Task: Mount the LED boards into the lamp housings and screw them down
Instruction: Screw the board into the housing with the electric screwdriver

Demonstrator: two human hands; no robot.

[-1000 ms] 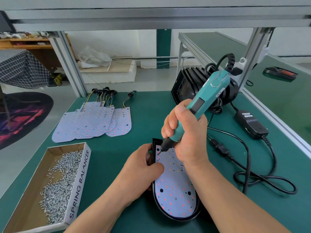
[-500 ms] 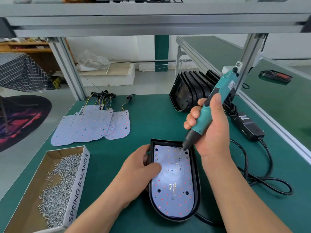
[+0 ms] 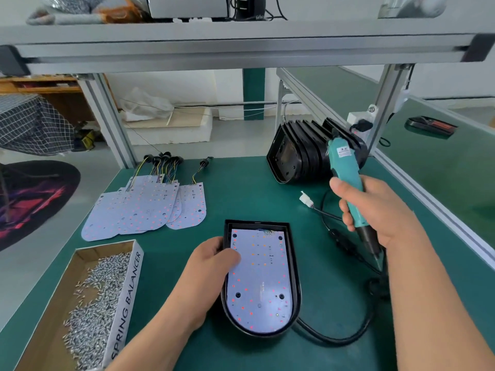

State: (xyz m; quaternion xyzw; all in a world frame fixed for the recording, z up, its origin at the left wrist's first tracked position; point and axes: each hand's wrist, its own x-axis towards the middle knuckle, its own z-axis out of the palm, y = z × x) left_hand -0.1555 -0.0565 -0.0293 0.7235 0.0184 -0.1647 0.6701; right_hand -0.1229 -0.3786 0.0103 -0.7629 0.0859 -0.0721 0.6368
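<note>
Left hand: the left hand grips the left rim of the housing, fingers curled over the edge and thumb lying on the LED board.
Right hand: the right hand is wrapped round a teal screwdriver. Its bit points down at the tabletop, off to the right of the housing and clear of it.
Where the work lies: the housing sits flat on the tabletop straight ahead of the person, between the two hands, with the board seated inside it.
Long axis: it runs away from the person, rounded end near and square end far.
Deciding relation: the board's dark corner spots lie left of the bit, and the right-hand pair is nearer the driver. Whether they are screw heads or empty holes I cannot tell.
Supplies: a box of screws lies at the near left, spare boards at the far left, and stacked housings at the far right.
Likely next: if holes remain open, the bit probably has to cross leftward over the housing.
</note>
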